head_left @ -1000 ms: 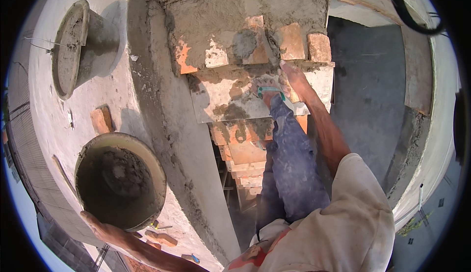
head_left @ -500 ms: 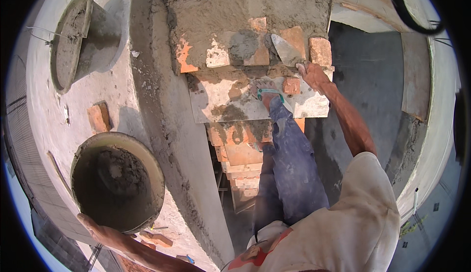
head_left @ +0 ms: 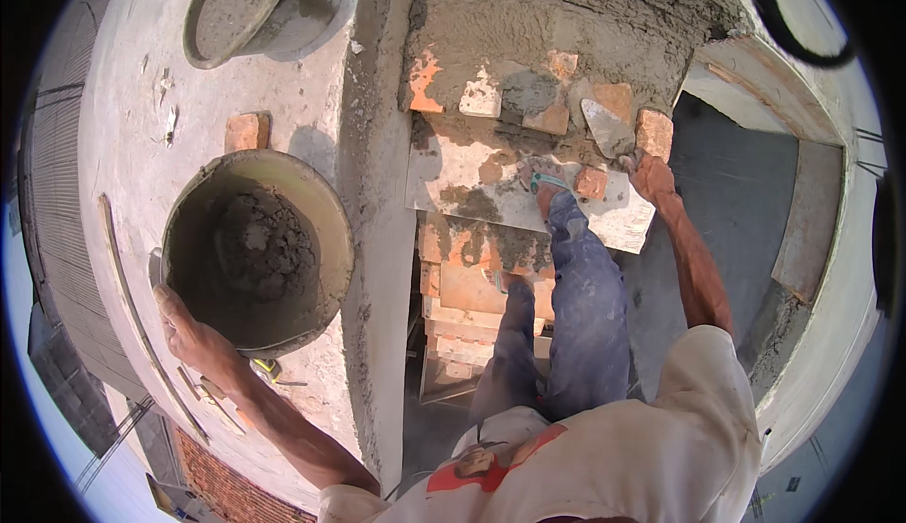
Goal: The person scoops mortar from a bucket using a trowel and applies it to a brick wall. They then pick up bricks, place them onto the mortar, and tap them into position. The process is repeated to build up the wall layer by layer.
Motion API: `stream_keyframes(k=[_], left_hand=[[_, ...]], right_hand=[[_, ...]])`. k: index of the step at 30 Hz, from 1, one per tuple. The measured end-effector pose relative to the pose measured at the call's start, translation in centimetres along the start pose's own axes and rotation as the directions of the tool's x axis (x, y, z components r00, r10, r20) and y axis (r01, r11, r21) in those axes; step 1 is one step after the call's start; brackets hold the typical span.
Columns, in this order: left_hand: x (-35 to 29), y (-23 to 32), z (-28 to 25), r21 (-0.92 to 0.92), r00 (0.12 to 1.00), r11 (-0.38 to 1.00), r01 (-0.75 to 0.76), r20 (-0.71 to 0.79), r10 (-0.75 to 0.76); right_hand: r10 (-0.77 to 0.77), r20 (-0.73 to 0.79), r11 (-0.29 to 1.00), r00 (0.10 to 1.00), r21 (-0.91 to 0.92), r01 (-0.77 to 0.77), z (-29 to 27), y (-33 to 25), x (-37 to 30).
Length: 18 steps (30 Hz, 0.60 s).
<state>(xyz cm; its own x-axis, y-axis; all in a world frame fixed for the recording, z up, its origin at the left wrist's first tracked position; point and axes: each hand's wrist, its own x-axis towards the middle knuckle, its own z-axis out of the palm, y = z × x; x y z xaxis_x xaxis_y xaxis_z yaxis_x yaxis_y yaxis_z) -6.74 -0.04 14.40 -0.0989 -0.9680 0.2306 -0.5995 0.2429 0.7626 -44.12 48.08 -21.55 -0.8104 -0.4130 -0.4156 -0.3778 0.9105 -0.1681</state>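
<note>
My left hand is on the near-left rim of a round bucket, with its fingers partly hidden against the outer wall. Lumpy grey mortar lies inside the bucket, which stands on the pale ledge to my left. My right hand is closed round the handle end of a trowel. The trowel's blade lies over a brick piece at the edge of the wet mortar. Just beyond my knuckles is another brick piece.
My sandalled foot stands on a mortar-stained step beside a small brick chunk. Brick steps go down below it. A second mortar container and a brick sit on the ledge. Right of the stairs is a drop.
My view has shifted, so the scene sits farther right. The bucket has come closer to the brick on the ledge, with my left hand still at its rim. The trowel stays in about the same place.
</note>
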Motion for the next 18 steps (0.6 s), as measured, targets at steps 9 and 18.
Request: stream_keyframes(k=[9, 18], left_hand=[[0.4, -0.5, 1.0, 0.053, 0.988, 0.987, -0.154, -0.022, 0.156], [0.2, -3.3, -2.7, -0.161, 0.976, 0.971, -0.176, 0.100, 0.193]], right_hand=[[-0.741, -0.264, 0.641, 0.617, -0.006, 0.768, -19.8, -28.3, -11.9], [-0.911, 0.009, 0.394, 0.413, -0.285, 0.874, -15.5, -47.8, -10.2]])
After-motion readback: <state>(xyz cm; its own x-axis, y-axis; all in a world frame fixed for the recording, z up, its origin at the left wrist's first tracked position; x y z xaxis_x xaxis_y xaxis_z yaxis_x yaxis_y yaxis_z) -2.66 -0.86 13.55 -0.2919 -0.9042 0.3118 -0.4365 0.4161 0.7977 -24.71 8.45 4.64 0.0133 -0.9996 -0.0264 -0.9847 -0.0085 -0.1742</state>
